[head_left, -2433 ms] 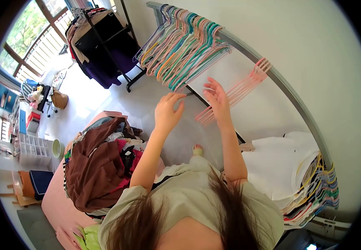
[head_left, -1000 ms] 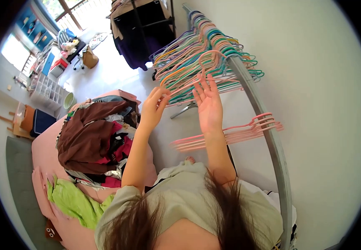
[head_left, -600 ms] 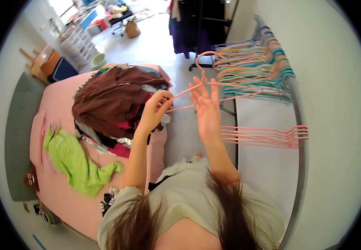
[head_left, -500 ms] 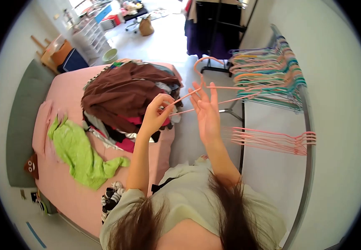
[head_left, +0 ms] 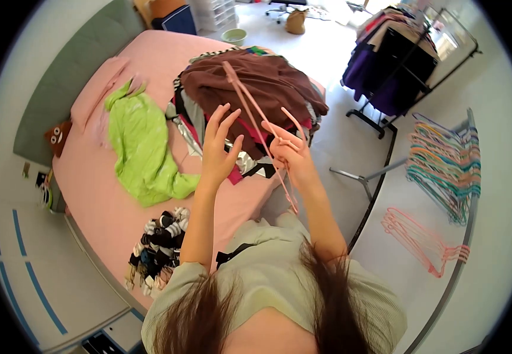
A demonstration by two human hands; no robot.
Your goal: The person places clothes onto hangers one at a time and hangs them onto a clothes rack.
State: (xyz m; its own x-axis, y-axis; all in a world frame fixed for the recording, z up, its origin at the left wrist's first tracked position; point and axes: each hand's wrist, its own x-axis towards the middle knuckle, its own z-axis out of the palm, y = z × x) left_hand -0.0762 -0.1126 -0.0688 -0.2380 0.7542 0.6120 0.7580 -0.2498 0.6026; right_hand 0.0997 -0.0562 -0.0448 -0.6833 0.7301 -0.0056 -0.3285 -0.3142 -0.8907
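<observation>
A pink clothes hanger [head_left: 248, 106] is gripped by my right hand [head_left: 294, 158], thumb and fingers closed around its middle near the hook. Its long frame points up and to the left, and the other end hangs down beside my right wrist. My left hand [head_left: 216, 156] is just left of the hanger, fingers spread and apart from it. Beneath both hands, a heap of clothes with a brown garment [head_left: 208, 76] on top lies on the pink bed [head_left: 96, 206].
A light green garment [head_left: 141, 147] and a pile of socks [head_left: 158, 248] lie on the bed. To the right, a metal rail carries several coloured hangers [head_left: 445, 168] and a group of pink hangers [head_left: 415, 242]. Beyond stands a black clothes rack [head_left: 427, 88] with garments.
The view has swung left, toward the bed. My left hand has let go of the hanger. The hanger has turned, and my right hand has closed on it.
</observation>
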